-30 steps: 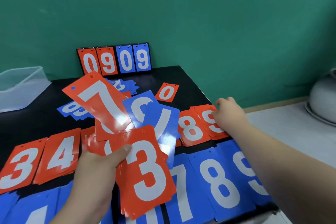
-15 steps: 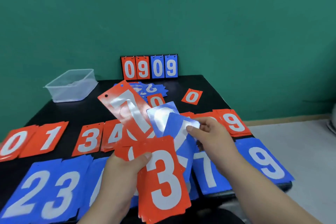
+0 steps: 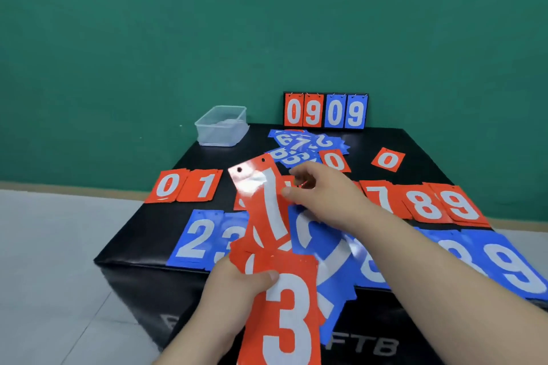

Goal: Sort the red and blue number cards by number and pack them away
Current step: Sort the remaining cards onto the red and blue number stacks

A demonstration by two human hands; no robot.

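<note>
Head view: I look down over a black table [image 3: 139, 246].
Left hand [image 3: 234, 284]: grips a fan of cards [image 3: 284, 320], red 3 in front, thumb across it.
Right hand [image 3: 323, 195]: fingers curled, pinching the red 7 card [image 3: 267, 201] that sticks up from the fan.
Red row [image 3: 427, 204]: flat on the table, behind the blue row [image 3: 198, 238].
Blue pile [image 3: 302, 145]: loose, near the scoreboard [image 3: 326, 111].
Clear tub [image 3: 222, 127]: back left corner.

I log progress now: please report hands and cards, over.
Left hand grips card fan, red 3 in front. Right hand pinches fan's top red card. Loose blue cards lie behind, not blocking.
</note>
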